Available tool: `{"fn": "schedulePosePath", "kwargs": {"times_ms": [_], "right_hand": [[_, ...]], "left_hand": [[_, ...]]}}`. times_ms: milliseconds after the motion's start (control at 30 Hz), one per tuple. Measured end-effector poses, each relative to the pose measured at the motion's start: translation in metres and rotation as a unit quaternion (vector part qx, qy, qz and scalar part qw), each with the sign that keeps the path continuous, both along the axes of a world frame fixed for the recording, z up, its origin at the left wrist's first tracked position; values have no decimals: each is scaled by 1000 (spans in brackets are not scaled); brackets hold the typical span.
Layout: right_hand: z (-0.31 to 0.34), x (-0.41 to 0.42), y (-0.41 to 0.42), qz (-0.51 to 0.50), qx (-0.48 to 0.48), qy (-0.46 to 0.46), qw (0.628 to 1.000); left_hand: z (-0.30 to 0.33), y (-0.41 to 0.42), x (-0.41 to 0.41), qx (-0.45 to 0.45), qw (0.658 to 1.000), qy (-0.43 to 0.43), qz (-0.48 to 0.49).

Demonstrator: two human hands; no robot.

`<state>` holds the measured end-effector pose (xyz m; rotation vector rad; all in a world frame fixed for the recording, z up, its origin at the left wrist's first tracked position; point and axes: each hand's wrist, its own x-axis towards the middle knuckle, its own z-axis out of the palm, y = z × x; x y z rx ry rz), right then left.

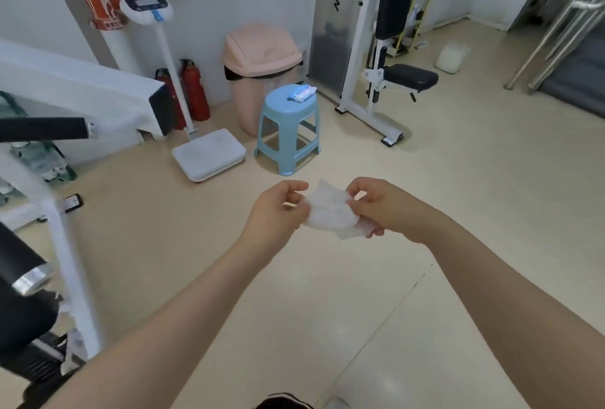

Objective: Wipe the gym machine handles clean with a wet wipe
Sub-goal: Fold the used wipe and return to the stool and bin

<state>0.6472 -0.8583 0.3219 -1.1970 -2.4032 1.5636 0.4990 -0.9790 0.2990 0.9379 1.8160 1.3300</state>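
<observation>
A crumpled white wet wipe [332,212] is stretched between both hands over the beige floor, in the middle of the view. My left hand [276,212] pinches its left edge. My right hand [381,208] grips its right side, fingers curled under it. At the far left, a black foam-covered machine handle [42,127] with a silver end cap points right, well away from both hands. A second, thicker black handle [19,264] with a silver end sits lower at the left edge.
A light blue plastic stool [289,130] carries a wet wipe pack [302,93]. Behind it stand a pink lidded bin [260,64], two red fire extinguishers [193,90] and a white weighing scale [209,153]. A white weight machine [376,48] stands at the back right.
</observation>
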Motion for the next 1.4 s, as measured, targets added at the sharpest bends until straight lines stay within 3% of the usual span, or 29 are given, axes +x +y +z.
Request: {"fn": "schedulePosePath", "kwargs": {"times_ms": [67,233,400,533,633,867,1000,1300,1400], "right_hand": [[-3,-4,39,-9,7,8,1000],[-17,-29,128,-65,-129,139,980],[-36,-79,231,-100,-197,195,956],[-43,-134,327,-88,-123,174,973],[-36,-180,398,-90,-160,191,964],[-35,-266,539,-49,-209,209,954],[-50,-318,618,-10,-248,209,946],[-52,-463,826,57,-130,107,984],[-50,-513,870,54,-180,104,977]], "left_hand": [[-2,36,8,-18,1000,12,-6],[-9,126,1,-40,999,24,17],[-31,235,-44,-30,998,-13,59],[-38,336,-101,-49,996,-32,70],[-31,406,-144,-57,995,-44,69],[-16,555,-227,-20,970,-228,83],[-27,627,-273,-19,976,-198,84],[-20,811,-391,-40,980,-140,137],[-15,851,-426,-33,974,-130,185]]}}
